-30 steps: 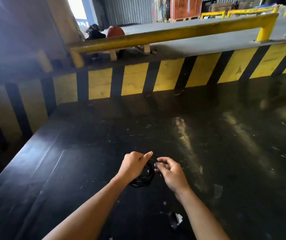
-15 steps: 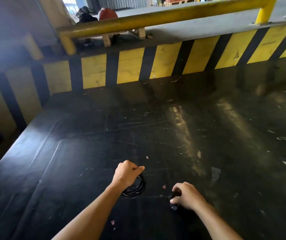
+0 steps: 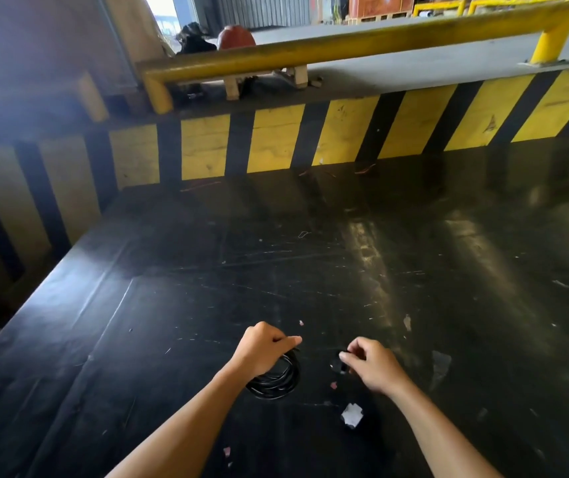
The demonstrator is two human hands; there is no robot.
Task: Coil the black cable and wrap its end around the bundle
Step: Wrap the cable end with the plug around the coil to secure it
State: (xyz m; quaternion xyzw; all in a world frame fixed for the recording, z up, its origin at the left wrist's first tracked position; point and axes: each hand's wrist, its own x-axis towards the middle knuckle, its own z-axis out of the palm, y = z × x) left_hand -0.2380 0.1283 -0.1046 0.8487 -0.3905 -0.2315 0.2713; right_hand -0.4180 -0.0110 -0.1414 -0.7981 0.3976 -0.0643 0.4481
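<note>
Coiling looks mostly done, as far as I can judge. The left hand (image 3: 265, 350) is fisted around the top of a black cable (image 3: 276, 382) bundle, several loops hanging below the knuckles w/ the bottom of the ring resting on or just above the black tabletop (image 3: 207, 305); can't tell which. The right hand (image 3: 371, 365) sits just beside it, apart from the left, w/ thumb and fingers pinched on something small and dark at the fingertips, prob. the cable's free end or plug. Too dark against the table to be sure, and the stretch of cable between the two hands doesn't show.

What's left, I'd say: the wrap itself. No turns of the end visible around the bundle yet; loops look bare where they hang. So the end needs bringing across to the left hand and winding round the ring, then tucking.

A white paper scrap (image 3: 351, 414) lies near the right wrist, clear of the cable.
</note>
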